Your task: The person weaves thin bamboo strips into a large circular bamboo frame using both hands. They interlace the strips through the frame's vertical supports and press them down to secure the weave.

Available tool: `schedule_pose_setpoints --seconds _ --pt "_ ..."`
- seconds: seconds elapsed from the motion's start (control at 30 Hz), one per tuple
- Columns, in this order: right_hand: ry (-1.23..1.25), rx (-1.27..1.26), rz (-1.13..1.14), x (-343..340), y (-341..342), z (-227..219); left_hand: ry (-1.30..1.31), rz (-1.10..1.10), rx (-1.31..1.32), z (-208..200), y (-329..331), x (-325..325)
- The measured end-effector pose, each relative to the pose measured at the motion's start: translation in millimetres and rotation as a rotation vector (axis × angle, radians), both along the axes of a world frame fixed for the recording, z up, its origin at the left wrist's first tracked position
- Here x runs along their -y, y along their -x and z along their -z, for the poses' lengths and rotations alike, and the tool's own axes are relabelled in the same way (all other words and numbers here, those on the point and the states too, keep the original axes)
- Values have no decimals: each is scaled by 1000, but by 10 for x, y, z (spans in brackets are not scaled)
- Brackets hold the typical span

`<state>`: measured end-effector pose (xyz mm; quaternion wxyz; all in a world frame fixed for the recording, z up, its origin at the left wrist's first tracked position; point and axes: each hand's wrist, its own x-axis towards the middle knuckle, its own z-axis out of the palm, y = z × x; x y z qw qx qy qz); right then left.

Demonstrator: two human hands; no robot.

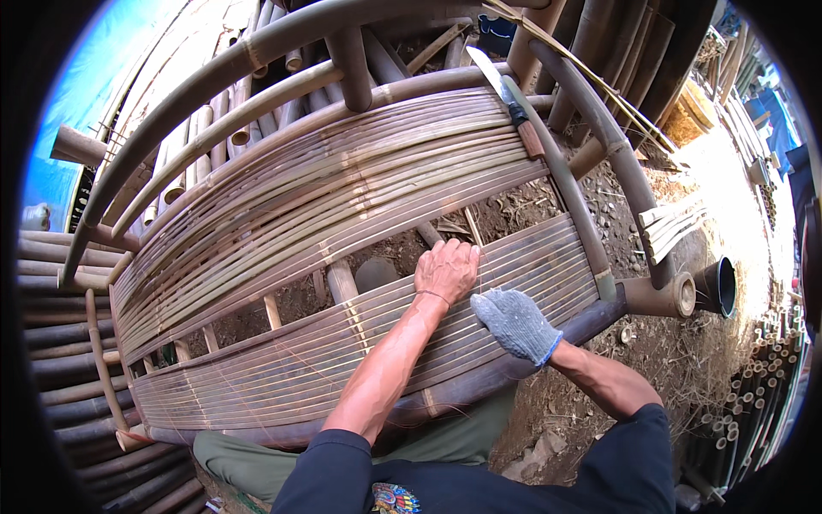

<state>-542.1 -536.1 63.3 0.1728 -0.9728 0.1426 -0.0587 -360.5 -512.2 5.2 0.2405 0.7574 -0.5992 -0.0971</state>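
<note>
A bamboo bench (282,377) with a seat of narrow slats lies before me. My bare left hand (447,271) is closed at the inner edge of the front slats, beside the gap in the seat; its fingertips are hidden. Just right of it and nearer to me, my right hand (516,325), in a grey knitted glove, is closed low over the same slats. A thin strand seems to run between the hands, too fine to be sure of. Beyond them a knife (512,107) with a wooden handle rests on the far right end of the slats.
Curved bamboo rails (227,64) form the bench's back, and an armrest (612,141) rises at the right. Stacked bamboo poles (77,343) lie at the left. Pale split strips (672,227) lean by the armrest. Cut bamboo pieces (745,398) lie on the ground at the far right.
</note>
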Motion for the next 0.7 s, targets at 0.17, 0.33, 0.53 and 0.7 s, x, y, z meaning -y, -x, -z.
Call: schedule_pose_setpoints --seconds 0.17,0.33,0.53,0.7 --pt "-43 -52 -15 276 636 246 -41 -21 27 21 -57 -117" --pt "-42 -21 118 229 744 455 13 -18 20 -47 -46 -50" --pt "-1166 574 980 80 1059 165 329 195 -294 -179 -290 -686" --pt "-1360 802 1246 110 2954 593 -12 522 12 -641 -860 -2154"
